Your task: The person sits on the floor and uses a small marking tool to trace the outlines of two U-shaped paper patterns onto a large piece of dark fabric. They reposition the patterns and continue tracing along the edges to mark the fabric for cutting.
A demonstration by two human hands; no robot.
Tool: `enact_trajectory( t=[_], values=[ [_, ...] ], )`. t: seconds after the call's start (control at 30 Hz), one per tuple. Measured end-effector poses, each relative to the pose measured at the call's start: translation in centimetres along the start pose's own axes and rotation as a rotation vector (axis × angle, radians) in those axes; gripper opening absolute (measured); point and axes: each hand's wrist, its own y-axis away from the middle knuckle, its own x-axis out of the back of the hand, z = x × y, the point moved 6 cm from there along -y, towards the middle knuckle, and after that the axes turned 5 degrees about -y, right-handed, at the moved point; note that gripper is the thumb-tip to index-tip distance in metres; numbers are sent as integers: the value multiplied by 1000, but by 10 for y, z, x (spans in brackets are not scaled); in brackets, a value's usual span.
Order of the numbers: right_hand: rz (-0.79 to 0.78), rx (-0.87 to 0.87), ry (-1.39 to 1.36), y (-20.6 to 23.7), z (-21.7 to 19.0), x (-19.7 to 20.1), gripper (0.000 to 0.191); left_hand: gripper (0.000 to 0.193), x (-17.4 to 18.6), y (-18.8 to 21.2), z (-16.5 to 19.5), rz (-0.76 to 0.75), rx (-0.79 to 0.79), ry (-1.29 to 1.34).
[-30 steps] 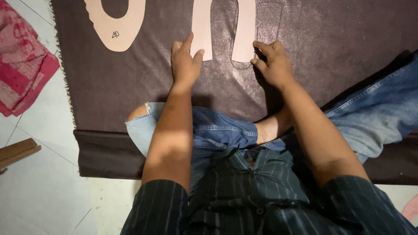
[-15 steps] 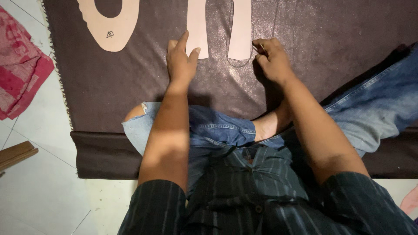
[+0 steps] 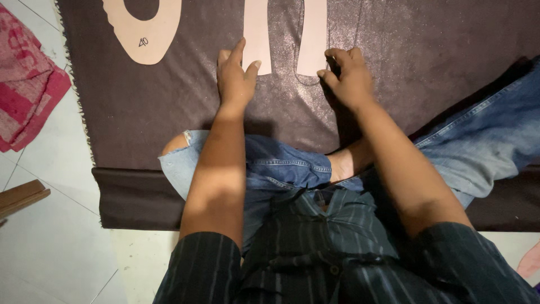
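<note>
A dark brown sheet (image 3: 140,112) lies spread on the floor in front of me. A pale card pattern with two long legs (image 3: 257,34) rests on it. My left hand (image 3: 235,79) lies flat on the sheet, fingers apart, with its thumb on the end of the left leg. My right hand (image 3: 349,79) is curled, its fingertips pinched together at the rounded end of the right leg (image 3: 313,34). Whether it holds something small is hidden by the fingers. A faint line shows on the sheet around that end.
A second pale pattern with an oval hole (image 3: 143,34) lies at the upper left of the sheet. A red patterned cloth (image 3: 25,95) is on the tiled floor to the left, with a wooden piece (image 3: 19,197) below it. My bent knees in blue jeans (image 3: 281,163) rest on the sheet's near edge.
Both hands stay at the ends of the pattern's legs. The left hand has slid slightly further up beside the left leg; the right hand has barely shifted.
</note>
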Motion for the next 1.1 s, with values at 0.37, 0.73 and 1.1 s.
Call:
enact_trajectory(
  t=[0.37,0.73,1.1],
  values=[
    [18,27,7,1,-1,-3,47,63,4,0,0,12,11,46],
    [5,38,25,0,-3,-2,52,62,3,-1,0,26,0,-21],
    [-44,-5,8,-2,-3,-1,54,64,7,-1,5,6,39,4]
  ],
)
